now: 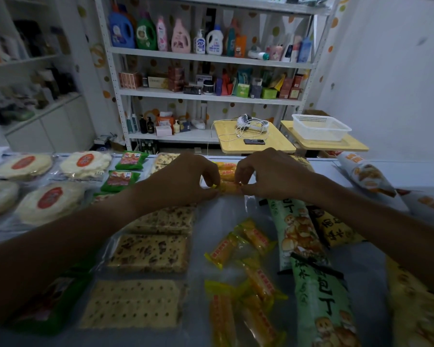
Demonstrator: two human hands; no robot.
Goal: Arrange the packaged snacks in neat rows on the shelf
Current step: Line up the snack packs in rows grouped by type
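White basket [320,126] on table [336,145]; detergent bottles [161,33] behind

Two bare forearms enter from the lower left and right edges of the frame, ending in the left hand [186,177] and right hand [268,175]. No sleeves, gloves, rings, watch or wristbands show on either.
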